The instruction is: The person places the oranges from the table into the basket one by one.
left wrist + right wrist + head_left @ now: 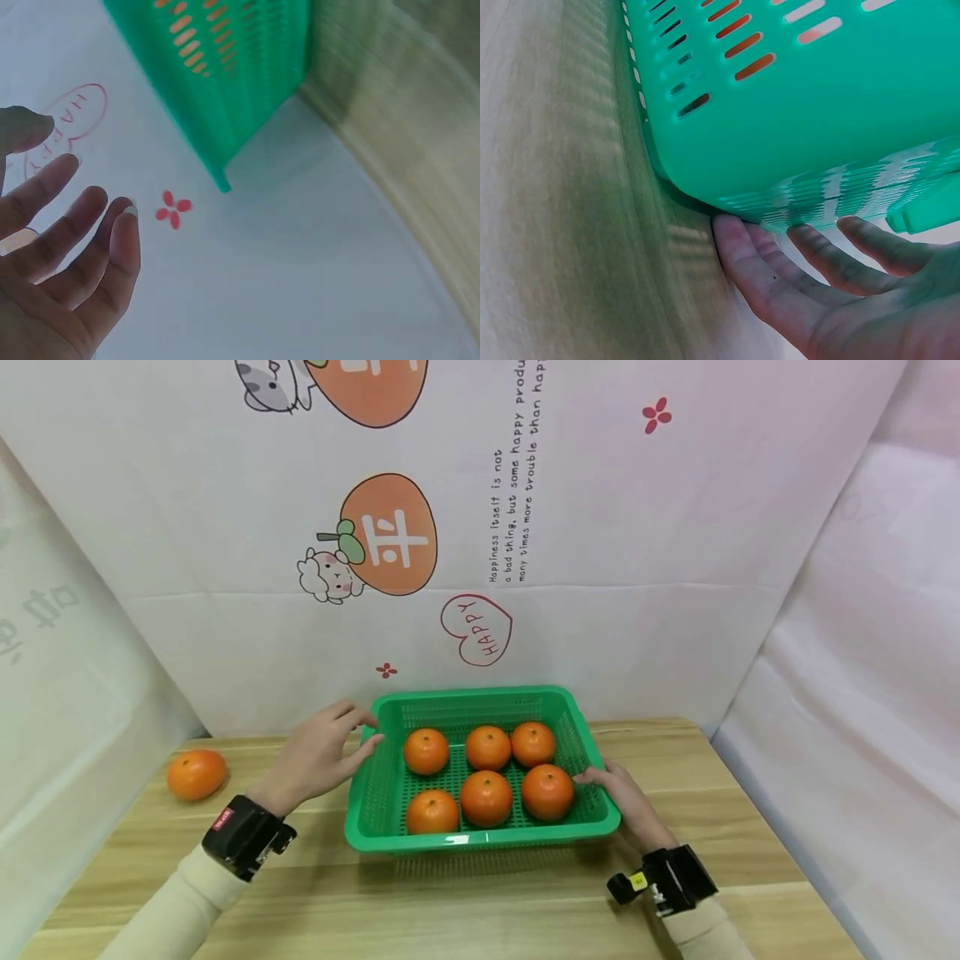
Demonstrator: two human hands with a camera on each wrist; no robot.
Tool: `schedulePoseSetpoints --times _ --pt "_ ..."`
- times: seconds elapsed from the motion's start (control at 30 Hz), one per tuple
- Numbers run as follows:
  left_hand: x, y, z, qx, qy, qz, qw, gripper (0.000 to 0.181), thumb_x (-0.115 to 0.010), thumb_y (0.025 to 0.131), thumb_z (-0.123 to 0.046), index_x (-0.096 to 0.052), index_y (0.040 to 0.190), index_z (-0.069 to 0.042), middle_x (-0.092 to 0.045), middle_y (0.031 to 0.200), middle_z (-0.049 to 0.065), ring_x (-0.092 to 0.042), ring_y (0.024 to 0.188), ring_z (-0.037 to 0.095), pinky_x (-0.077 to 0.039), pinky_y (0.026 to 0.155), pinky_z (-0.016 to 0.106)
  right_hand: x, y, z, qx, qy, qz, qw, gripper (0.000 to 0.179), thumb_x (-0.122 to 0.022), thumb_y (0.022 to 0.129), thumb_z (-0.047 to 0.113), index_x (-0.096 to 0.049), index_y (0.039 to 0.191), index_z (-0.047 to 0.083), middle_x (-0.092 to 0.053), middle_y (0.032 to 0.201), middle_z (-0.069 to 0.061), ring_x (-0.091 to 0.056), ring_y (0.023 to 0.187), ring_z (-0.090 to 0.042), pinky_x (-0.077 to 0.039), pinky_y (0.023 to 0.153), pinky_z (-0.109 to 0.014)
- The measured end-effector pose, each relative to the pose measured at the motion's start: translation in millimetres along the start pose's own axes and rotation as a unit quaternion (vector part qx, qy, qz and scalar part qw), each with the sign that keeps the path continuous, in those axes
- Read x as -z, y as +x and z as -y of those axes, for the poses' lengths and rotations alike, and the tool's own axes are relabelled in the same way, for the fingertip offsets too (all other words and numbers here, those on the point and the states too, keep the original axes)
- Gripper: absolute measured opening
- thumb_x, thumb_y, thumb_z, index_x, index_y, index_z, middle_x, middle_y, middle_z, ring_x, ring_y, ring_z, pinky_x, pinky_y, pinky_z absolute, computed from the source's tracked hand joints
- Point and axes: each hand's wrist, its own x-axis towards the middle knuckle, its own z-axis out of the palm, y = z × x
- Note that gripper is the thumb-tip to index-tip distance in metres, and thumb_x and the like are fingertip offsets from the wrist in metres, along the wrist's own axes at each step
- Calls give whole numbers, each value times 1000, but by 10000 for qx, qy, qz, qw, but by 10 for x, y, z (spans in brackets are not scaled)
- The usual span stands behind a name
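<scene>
A green plastic basket [480, 842] with slotted walls stands on the table and holds several orange tangerines [486, 797]. Over its right rim lies the thumb of my right hand [628, 803]; in the right wrist view, that hand's fingertips [733, 229] touch the outer wall low down near the table. My left hand [318, 752] hovers by the basket's left rim, its fingers loosely bent and holding nothing. From the left wrist view, those fingers [124, 244] stand apart from the basket's side. Another tangerine [197, 774] lies on the table left of my left hand.
The wooden table [480, 910] ends at a white printed cloth [600, 635] hanging behind the basket. White cloth also hangs on the left [82, 693] and right [847, 735] sides.
</scene>
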Motion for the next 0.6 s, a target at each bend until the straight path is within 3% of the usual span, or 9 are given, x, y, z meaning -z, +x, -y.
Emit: schedulePoseSetpoints --times 0.3,0.6 --pt "-85 -178 291 275 179 -314 9990 10 -77 92 -8 -72 100 -4 -69 99 15 -68 80 28 -57 68 41 1 8 6 15 -14 8 10000 72 -53 100 20 -27 163 0 -44 158 -32 -66 121 -22 -59 94 -36" --pt "-66 -343 561 542 334 -251 9977 15 -75 93 -6 -69 106 -1 -65 106 18 -66 87 31 -58 73 46 -14 2 8 -10 -27 -23 10000 72 -53 100 20 -26 163 -1 -43 159 -31 -64 124 -22 -59 95 -36"
